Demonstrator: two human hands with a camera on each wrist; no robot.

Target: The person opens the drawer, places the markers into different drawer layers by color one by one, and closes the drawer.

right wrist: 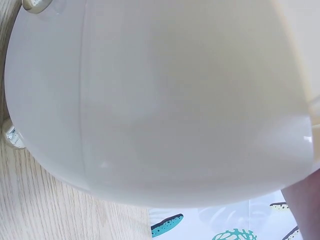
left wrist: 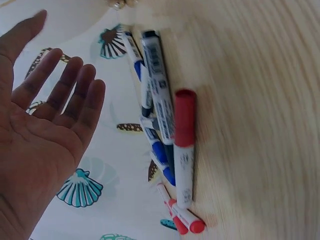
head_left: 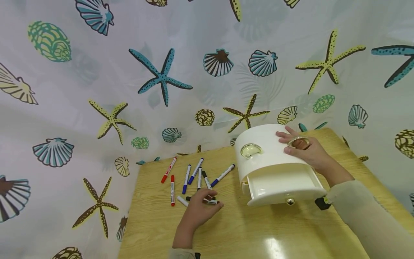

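Observation:
In the head view my left hand (head_left: 198, 213) hovers beside a loose cluster of whiteboard markers, thumb and fingers apart around the black-capped marker (head_left: 211, 201). The left wrist view shows this hand's palm (left wrist: 42, 130) with nothing in it; a red-capped marker (left wrist: 185, 150) and a black-capped marker lie beyond. My right hand (head_left: 312, 153) rests with spread fingers on a white rounded box (head_left: 263, 135), at its gold ring (head_left: 298, 142). The box's drawer (head_left: 286, 192) is pulled out toward me and has a gold knob (head_left: 290, 201). The drawer's white surface (right wrist: 175, 110) fills most of the right wrist view.
Red markers (head_left: 173, 190) lie at the left of the group, with blue-capped markers (head_left: 186, 179) nearer the box. The wooden table (head_left: 239, 233) meets a white curtain (head_left: 194, 90) printed with shells and starfish at its back and sides.

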